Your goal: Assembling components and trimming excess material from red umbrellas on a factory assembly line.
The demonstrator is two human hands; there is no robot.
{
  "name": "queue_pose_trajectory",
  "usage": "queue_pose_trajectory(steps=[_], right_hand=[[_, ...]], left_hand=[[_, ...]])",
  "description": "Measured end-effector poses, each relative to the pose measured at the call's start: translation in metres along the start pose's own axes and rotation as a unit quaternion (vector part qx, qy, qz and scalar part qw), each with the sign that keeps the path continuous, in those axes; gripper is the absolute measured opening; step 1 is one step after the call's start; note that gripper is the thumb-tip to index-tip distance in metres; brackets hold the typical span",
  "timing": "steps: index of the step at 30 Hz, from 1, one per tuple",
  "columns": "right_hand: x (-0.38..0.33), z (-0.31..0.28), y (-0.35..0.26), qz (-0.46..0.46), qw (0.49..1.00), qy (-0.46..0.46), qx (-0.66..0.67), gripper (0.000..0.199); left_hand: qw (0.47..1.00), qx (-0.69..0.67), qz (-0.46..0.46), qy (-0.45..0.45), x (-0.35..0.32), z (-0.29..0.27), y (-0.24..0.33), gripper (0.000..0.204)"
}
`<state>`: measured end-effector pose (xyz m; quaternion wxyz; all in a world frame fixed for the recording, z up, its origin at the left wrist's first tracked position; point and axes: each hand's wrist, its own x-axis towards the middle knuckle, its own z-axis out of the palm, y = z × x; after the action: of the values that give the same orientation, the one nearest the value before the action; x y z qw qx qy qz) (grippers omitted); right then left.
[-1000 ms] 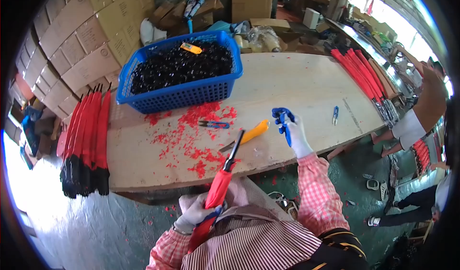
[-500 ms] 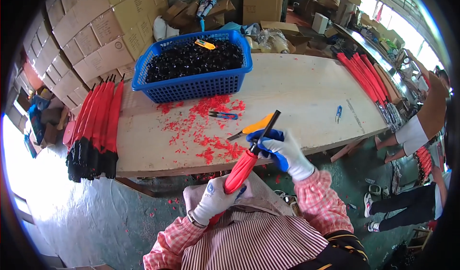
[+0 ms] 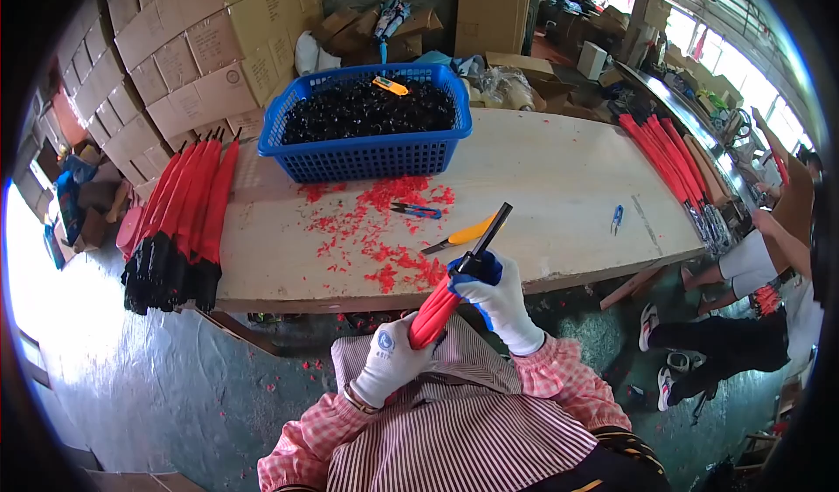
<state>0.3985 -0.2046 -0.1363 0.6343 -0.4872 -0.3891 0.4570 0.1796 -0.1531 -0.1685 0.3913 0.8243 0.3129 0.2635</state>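
Red umbrella [image 3: 434,313] slants through gripping left hand [image 3: 389,359]; right hand [image 3: 505,298] clasps black collar [image 3: 470,265] (dark shaft [image 3: 495,227] above).

Blue basket [image 3: 376,162] filled with black pieces [image 3: 367,118]; pale table [image 3: 551,169] beneath it. In front of basket: red scraps [image 3: 398,193], snips [image 3: 417,211], yellow-handled knife [image 3: 469,232]. Farther in front: left hand [image 3: 391,355] gripping rolled red umbrella [image 3: 436,315], right hand [image 3: 498,298] round its black end [image 3: 473,264]. Left of basket: red-black umbrella bundle [image 3: 188,199].
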Motion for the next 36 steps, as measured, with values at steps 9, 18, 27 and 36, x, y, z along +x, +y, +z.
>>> queue_pose_trajectory(steps=[9, 18, 27, 36], right_hand=[[-0.024, 0.022, -0.012, 0.021, 0.993, 0.098, 0.062, 0.020], [-0.027, 0.022, -0.043, -0.009, 0.993, -0.074, 0.090, 0.022], [-0.018, 0.037, -0.050, -0.009, 0.983, 0.051, 0.177, 0.032], [0.010, 0.009, -0.043, -0.131, 0.901, -0.394, 0.124, 0.033]], left_hand=[[0.999, 0.009, -0.039, -0.008, -0.002, 0.016, -0.005, 0.033], [0.970, -0.224, -0.044, -0.076, -0.023, 0.003, -0.048, 0.033], [0.995, -0.029, -0.088, -0.032, 0.009, -0.009, -0.023, 0.052], [0.746, -0.503, -0.120, -0.420, 0.018, -0.072, 0.007, 0.047]])
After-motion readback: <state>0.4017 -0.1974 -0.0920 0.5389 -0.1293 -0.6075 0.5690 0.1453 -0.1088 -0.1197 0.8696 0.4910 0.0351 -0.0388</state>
